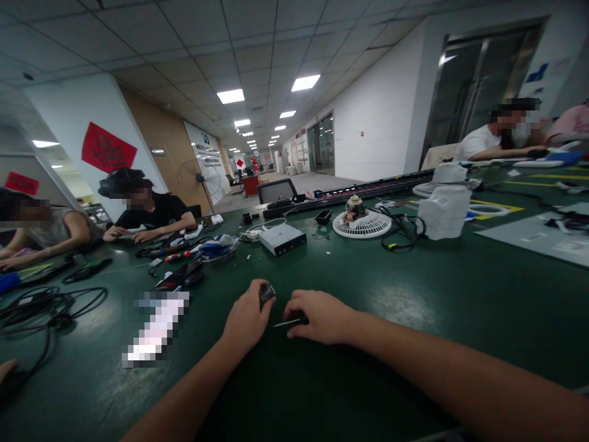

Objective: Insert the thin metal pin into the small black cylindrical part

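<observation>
My left hand [247, 316] is closed round a small dark, shiny, rounded piece [267, 291], held between thumb and fingers above the green tabletop. Its exact kind is too small to make out. Just to the right, my right hand [319, 316] is closed on a thin tool [289, 322] with a slim pale metal tip and a darker part near the fingers. The tip points left, below the dark piece and apart from it. The rest of the tool is hidden inside the hand. Both forearms reach in from the near edge.
Beyond my hands sit a grey box-shaped drive [283, 238], a white fan grille with a motor [361, 222] and a white housing [444, 209]. Black cables [50, 310] and a blurred-out bright slab [159, 328] lie left. Other people work at both sides.
</observation>
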The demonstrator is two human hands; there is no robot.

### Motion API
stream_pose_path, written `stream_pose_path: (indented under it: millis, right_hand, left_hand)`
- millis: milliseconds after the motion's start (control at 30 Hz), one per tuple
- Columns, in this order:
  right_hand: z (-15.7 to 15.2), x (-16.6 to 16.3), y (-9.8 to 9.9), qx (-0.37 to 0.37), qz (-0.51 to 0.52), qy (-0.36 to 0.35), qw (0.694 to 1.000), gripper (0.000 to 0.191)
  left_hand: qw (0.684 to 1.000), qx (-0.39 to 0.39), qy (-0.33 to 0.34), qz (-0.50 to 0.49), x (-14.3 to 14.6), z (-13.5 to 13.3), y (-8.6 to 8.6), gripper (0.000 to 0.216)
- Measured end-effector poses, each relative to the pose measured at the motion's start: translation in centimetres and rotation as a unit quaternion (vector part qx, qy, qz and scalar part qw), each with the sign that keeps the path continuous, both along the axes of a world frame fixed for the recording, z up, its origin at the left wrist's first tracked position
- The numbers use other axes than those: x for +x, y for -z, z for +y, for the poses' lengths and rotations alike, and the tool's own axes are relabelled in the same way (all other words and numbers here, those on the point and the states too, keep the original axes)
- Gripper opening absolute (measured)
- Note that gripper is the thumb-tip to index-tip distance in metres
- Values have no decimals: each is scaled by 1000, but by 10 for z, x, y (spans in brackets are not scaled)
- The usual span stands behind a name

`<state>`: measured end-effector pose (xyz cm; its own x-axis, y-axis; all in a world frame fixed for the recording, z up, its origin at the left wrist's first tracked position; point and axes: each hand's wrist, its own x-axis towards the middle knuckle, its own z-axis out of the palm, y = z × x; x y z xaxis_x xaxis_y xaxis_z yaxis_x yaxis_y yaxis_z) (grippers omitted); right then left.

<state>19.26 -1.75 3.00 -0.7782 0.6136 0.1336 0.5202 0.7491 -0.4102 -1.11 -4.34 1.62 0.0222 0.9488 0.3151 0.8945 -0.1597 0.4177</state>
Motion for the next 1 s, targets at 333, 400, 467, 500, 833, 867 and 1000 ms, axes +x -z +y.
stream_pose_path:
  millis: [333,400,467,500,833,867,1000]
  right_hand:
    - [9,5,-8,16,122,63,990,21]
    - [10,6,-10,15,149,74,986,20]
    - [10,6,-10,21,155,73,985,20]
    - [10,6,-10,26,153,67,986,21]
    - [7,4,-12,12,162,77,984,8]
    - [7,4,-12,23,160,76,984,6]
    - [7,5,-12,23,154,87,984,11]
  left_hand:
    - [996,5,81,-37,1,-6,-8,28]
    - [991,-21,133,-28,3,-9,-9,28]
    - [986,-43,162,-14,4,-11,-9,28]
    - [985,-48,166,-9,5,-11,-8,28]
    - [983,-39,177,1,2,-11,-6,31]
    - [982,-41,185,5,2,-12,-6,32]
    - [978,-44,203,20,2,-13,-7,32]
